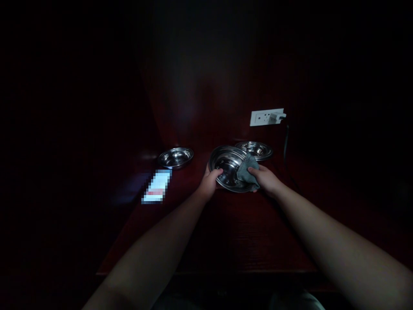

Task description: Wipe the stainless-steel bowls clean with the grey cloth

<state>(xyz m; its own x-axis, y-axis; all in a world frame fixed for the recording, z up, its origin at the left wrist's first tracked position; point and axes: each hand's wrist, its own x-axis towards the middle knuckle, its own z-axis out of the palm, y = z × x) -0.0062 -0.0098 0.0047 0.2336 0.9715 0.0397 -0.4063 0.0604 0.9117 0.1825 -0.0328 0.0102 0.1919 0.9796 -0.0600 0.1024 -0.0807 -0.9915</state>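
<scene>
A shiny metal bowl (229, 168) is held tilted above the dark red table, its inside facing me. My left hand (209, 181) grips its left rim, thumb over the inner side and fingers hidden beneath. On the right side, my right hand (263, 178) is closed on a grey-green cloth (248, 172), which is folded over the bowl's right rim and lies against its inside. The right thumb presses on the cloth; the other fingers are mostly hidden behind the rim.
Another metal bowl (176, 158) stands at the back left, and more metal dishware (258, 150) sits behind the held bowl. A bright, pixelated screen (157, 186) lies on the table (245, 241) at left. A wall socket (266, 117) holds a plug with a hanging cable (285, 144).
</scene>
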